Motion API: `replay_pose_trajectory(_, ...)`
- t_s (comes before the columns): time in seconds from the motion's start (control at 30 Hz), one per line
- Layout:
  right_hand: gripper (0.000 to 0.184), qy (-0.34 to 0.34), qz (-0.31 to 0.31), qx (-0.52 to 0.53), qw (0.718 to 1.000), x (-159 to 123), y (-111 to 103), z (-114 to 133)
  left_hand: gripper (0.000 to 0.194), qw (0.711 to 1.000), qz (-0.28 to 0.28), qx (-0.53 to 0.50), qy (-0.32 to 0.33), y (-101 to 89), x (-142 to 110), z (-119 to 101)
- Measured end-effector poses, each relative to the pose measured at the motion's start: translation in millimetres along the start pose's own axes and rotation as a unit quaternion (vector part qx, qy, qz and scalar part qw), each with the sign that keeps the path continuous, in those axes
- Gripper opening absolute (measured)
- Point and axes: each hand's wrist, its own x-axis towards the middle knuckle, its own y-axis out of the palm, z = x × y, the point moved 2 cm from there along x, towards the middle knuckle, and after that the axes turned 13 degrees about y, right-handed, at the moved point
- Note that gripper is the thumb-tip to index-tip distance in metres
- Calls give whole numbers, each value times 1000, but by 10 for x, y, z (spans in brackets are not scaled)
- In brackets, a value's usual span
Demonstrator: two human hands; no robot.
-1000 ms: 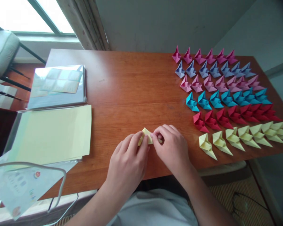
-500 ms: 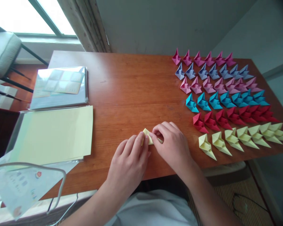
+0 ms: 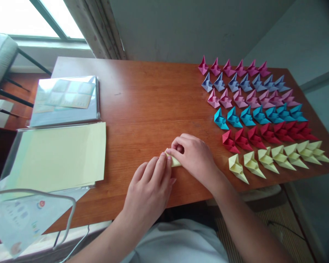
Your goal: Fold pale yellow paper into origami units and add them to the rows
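A small folded piece of yellow paper [image 3: 175,162] lies near the table's front edge, partly hidden under my fingers. My left hand [image 3: 149,184] holds its left side, the fingers closed together over it. My right hand [image 3: 196,157] is curled, with thumb and index finger pressed at the paper's upper corner beside the left fingertips. To the right of my hands stands a row of folded yellow paper figures [image 3: 237,168], with a row of red ones [image 3: 229,141] behind it.
Farther back are rows of blue [image 3: 220,119], pink [image 3: 214,98], lavender [image 3: 207,83] and magenta [image 3: 203,66] figures. At left lie yellow paper sheets [image 3: 60,155], a clear plastic packet [image 3: 65,115] and a white cable [image 3: 57,195]. A chair [image 3: 2,58] stands beyond the table [image 3: 145,106].
My right hand has shifted left and up along the yellow paper, its thumb moving from the right side to the top corner. My left hand stays nearly still.
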Motion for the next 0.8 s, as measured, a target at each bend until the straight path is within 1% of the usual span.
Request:
replay_pose_trajectory(0.13, 20, 4, 4, -1, 1000, -4, -4, -3, 41, 1000, 8, 1, -4, -14, 0, -12)
replay_pose_trajectory(0.3, 20, 3, -1, -5, 1000, -12, -20, 8, 44, 999, 37, -7, -18, -49, 2, -56)
replay_pose_trajectory(0.4, 19, -1, -5, -8, 1000, -17, -22, 16, 48, 998, 52, -22, -34, -99, -4, -143)
replay_pose_trajectory(0.53, 20, -6, -5, -8, 1000, -20, -18, 16, 51, 998, 37, -39, -33, -149, -20, -313)
replay_pose_trajectory(0.67, 20, -4, -5, -7, 1000, -22, -20, 16, 59, 997, 59, -43, -37, -80, -19, -435)
replay_pose_trajectory(0.8, 22, -5, -7, -2, 1000, -26, -16, 17, 68, 995, 69, -53, -51, 10, -16, -465)
